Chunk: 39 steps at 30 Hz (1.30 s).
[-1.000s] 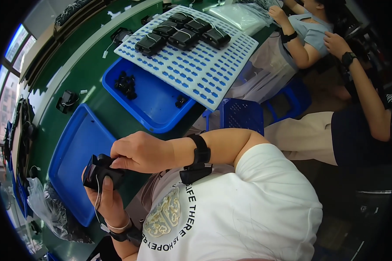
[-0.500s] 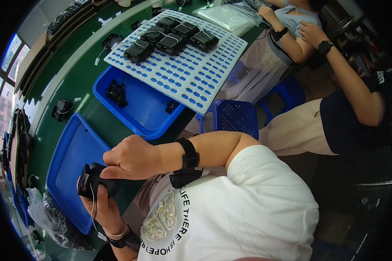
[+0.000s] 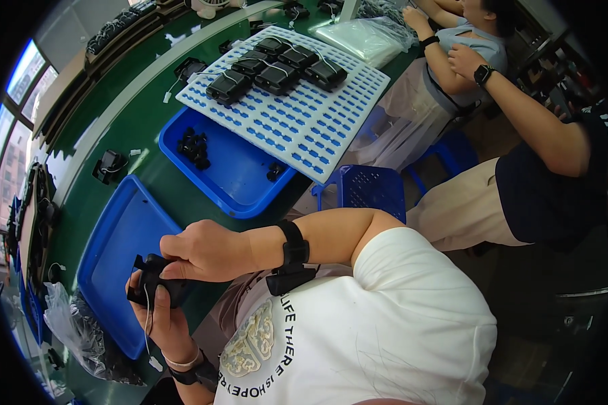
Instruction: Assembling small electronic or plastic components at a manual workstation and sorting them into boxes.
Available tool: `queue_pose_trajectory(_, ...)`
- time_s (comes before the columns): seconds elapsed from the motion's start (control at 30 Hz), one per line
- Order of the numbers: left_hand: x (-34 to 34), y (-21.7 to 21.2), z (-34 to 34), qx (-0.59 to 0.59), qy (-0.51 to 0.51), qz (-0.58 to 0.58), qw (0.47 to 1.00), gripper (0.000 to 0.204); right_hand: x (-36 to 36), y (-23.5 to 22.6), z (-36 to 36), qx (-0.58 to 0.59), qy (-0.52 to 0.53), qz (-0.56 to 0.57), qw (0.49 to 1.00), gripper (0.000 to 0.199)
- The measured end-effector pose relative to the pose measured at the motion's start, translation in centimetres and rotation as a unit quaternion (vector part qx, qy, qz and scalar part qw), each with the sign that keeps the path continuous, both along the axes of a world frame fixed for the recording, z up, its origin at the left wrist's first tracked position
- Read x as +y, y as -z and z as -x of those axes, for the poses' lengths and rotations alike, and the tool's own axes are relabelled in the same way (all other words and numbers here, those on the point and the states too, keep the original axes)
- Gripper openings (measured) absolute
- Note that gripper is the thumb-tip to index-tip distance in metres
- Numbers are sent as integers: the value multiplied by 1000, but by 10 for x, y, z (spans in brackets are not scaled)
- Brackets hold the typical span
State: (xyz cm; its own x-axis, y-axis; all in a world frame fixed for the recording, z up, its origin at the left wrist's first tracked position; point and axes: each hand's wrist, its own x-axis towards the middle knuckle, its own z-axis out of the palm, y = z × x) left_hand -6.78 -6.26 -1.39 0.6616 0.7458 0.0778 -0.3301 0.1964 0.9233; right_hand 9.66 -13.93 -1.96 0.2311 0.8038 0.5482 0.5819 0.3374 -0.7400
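Note:
My left hand (image 3: 165, 327) is closed around a black plastic device (image 3: 174, 289) with a thin white cable (image 3: 147, 317) hanging from it. The cable ends in a small white connector below my fingers. Above it, my right hand (image 3: 206, 251) is also closed, with its thumb and curled fingers gripping the top of the same device. A black upright piece stands out on the device's left side. Whether my right fingers pinch a smaller part is hidden. Both hands are over the near edge of an angled blue tray (image 3: 108, 270).
A blue bin (image 3: 233, 202) holds small black parts (image 3: 194, 147). A white slotted board (image 3: 317, 131) rests over it, carrying several black cabled devices (image 3: 277, 77). A plastic bag (image 3: 81, 337) lies at the left. Blue stools (image 3: 368, 189) and two people are to the right.
The whole view has shifted slightly, moving the board and bins a little rightward in the picture. The device has tilted a little in my hands, which keep their grip.

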Motion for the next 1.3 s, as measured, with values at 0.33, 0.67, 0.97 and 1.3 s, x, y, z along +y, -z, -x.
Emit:
queue_pose_trajectory(0.33, 9, 2, 0, -16, -11, -10, 1000, 43, 7, -8, 3, 96, -45, 29, 994, 36)
queue_pose_trajectory(0.67, 16, -3, -14, -3, -11, -37, 999, 51, 10, -18, -3, 138, -50, 63, 987, 23)
queue_pose_trajectory(0.97, 23, -5, -3, 87, 44, -57, 994, 49, 24, 3, 10, 316, -61, 111, 940, 16)
queue_pose_trajectory(1.3, 47, -10, -6, 74, 76, -6, 994, 47, 24, 0, -3, 292, -122, 163, 934, 35)
